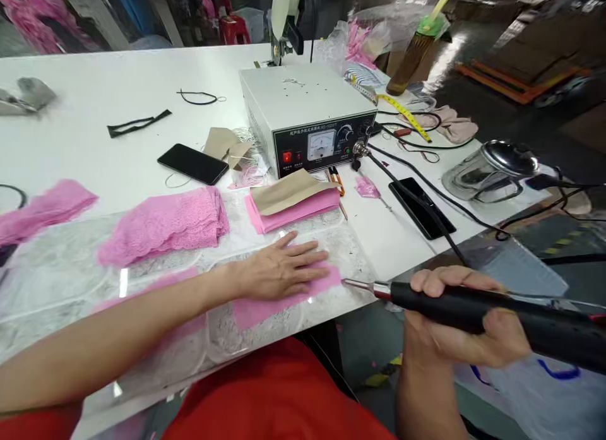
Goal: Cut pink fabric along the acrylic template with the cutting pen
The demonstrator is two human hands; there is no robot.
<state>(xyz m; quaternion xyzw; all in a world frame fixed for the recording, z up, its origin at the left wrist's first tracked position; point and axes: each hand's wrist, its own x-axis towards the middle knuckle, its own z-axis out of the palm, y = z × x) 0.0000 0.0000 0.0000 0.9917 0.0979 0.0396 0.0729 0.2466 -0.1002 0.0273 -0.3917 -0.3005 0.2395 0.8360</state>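
Head view: left hand (279,269) lies flat, fingers spread, pressing a flat pink fabric piece (284,298) onto the white counter (95,80) near its front edge. Right hand (466,329) has its fingers clamped around a black pen-shaped handpiece with a red collar and metal tip (454,307). Its long axis runs 3-to-9 o'clock, tip pointing at 9, just beside the fabric's right edge, at 3 o'clock from the left fingers. Right hand is nearer the tip; left is already on the fabric. A cable runs up to a white metal control box with an analogue meter (307,115) at 12 o'clock. The panel strip carries Chinese characters and a model code, too blurred to read.
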